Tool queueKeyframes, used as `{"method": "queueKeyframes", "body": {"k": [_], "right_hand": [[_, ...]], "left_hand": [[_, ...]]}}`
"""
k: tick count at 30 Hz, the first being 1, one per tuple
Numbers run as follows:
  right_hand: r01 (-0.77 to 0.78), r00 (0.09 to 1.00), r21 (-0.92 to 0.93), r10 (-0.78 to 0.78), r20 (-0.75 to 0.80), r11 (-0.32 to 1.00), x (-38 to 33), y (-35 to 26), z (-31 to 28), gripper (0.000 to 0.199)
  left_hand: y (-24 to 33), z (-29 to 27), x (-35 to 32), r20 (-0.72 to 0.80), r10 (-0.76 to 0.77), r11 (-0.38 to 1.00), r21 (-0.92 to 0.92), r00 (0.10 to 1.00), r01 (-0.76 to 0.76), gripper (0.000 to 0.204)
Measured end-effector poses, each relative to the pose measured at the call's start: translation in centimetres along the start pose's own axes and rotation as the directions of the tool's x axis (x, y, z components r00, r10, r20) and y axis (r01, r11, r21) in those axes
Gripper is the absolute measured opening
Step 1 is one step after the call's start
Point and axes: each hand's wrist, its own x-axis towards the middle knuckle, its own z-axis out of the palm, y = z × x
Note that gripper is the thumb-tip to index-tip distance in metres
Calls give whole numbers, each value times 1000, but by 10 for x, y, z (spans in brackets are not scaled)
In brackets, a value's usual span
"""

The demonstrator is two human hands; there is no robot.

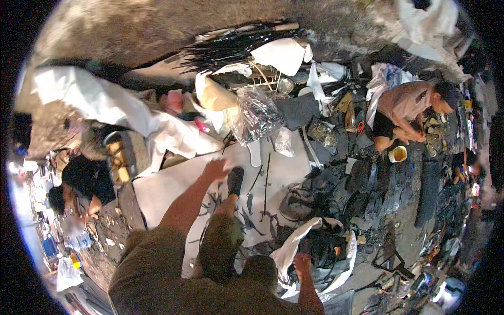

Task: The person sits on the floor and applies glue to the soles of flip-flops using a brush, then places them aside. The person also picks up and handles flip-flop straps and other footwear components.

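My left hand (215,170) reaches forward over a pale flat sheet (157,194), fingers stretched out and nothing seen in them. Just right of it is my foot in a dark shoe (235,180), set on the same sheet. Thin black strips (266,184) lie scattered there, and a white sole-shaped piece (254,153) rests at its far side. Low on the right, my right hand (302,264) is closed beside an open white sack (349,262) with black scraps (325,247) in it. Whatever its fingers hold is too small to make out.
Beyond the sheet sit a clear plastic bag (260,115) and crumpled white sacks (181,134). Black pieces cover the ground to the right, where a person (404,107) crouches near a pale tub (398,154). Another person (86,181) bends over at the left.
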Motion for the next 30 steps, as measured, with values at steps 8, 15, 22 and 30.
{"method": "queueKeyframes", "body": {"k": [8, 15, 22, 30], "right_hand": [[456, 887, -368, -446, 116, 811, 140, -193, 168, 38], [548, 836, -256, -504, 218, 797, 350, -302, 235, 30], [566, 816, -177, -517, 261, 805, 517, -451, 392, 35], [687, 508, -717, -781, 362, 115, 625, -474, 485, 58]], "left_hand": [[50, -29, 382, -20, 388, 848, 400, 921, -348, 57], [-38, 66, 413, 261, 221, 914, 282, 940, -293, 41], [-75, -42, 220, 534, 339, 907, 33, 774, -420, 44], [-139, -12, 164, 669, -8, 929, 280, 743, -242, 64]]}}
